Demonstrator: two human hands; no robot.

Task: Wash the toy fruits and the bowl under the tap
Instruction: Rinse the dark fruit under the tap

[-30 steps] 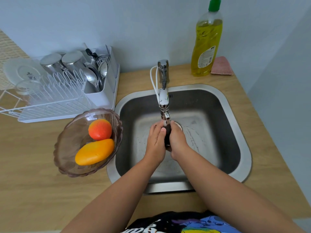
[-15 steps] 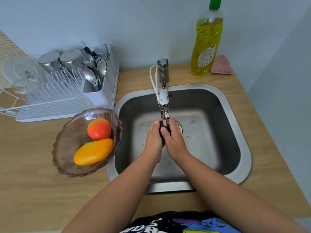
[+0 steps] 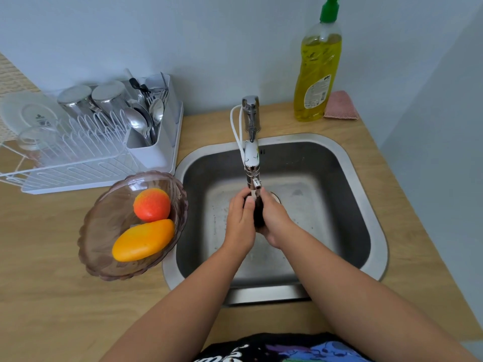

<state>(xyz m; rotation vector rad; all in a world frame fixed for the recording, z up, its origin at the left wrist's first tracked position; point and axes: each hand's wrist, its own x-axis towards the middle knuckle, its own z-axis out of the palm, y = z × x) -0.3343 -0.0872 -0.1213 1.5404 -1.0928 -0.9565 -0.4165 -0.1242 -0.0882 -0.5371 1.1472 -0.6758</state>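
Hands are both down in the stainless steel sink (image 3: 350,163), right under the spout of the chrome tap (image 3: 251,152). Left hand (image 3: 240,220) and right hand (image 3: 274,218) are cupped around a small dark toy fruit (image 3: 258,211), fingers curled onto it from either side, so it sits squeezed between the two palms with only a dark strip showing in the gap. Can't tell what fruit it is, too hidden.

Off to the left on the wooden counter (image 3: 52,283) sits the tinted see-through scalloped bowl (image 3: 104,231), just beside the sink rim, with a round red-orange toy fruit (image 3: 151,205) and a longer orange-yellow mango-shaped toy fruit (image 3: 143,240) lying inside, touching each other. White dish rack (image 3: 91,152) is behind the bowl, yellow dish soap bottle (image 3: 317,74) and pink sponge (image 3: 339,105) at the back right.
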